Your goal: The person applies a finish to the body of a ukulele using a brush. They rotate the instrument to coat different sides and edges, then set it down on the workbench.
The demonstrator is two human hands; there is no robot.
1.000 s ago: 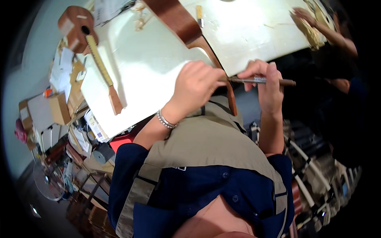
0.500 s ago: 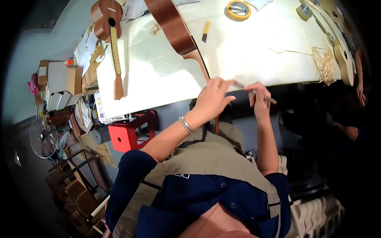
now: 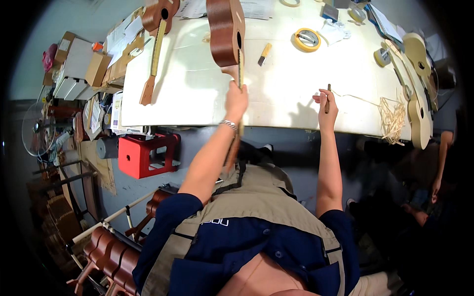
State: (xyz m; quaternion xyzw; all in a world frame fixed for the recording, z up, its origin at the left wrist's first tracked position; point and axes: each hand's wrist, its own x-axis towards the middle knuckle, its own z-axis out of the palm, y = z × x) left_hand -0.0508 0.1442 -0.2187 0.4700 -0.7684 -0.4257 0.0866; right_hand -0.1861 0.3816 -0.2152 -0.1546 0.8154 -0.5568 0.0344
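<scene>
My left hand (image 3: 237,102) is closed round the neck of a reddish-brown ukulele (image 3: 223,42). Its body lies on the white worktable (image 3: 192,98), tilted on edge, and the neck reaches over the table's near edge toward me. Over the table to the right, my right hand (image 3: 328,112) holds a slim dark-brown stick-like tool (image 3: 328,98) upright between the fingers; its exact kind does not show. Between the hands and farther back lies a small flat tool with a yellow handle and dark end (image 3: 265,54).
Another ukulele (image 3: 157,49) lies at the table's left. Yellow tape (image 3: 307,40) sits farther back. Thin strips (image 3: 392,121) and a pale instrument body (image 3: 418,121) occupy the right end. A red stool (image 3: 133,160) and brown ukuleles (image 3: 111,254) are at left; another person's arm (image 3: 439,167) shows at right.
The ukulele has turned, bringing its sound hole and fretboard into view. My left hand has moved left and now grips its neck; my right hand has moved away from it, raising the tool.
</scene>
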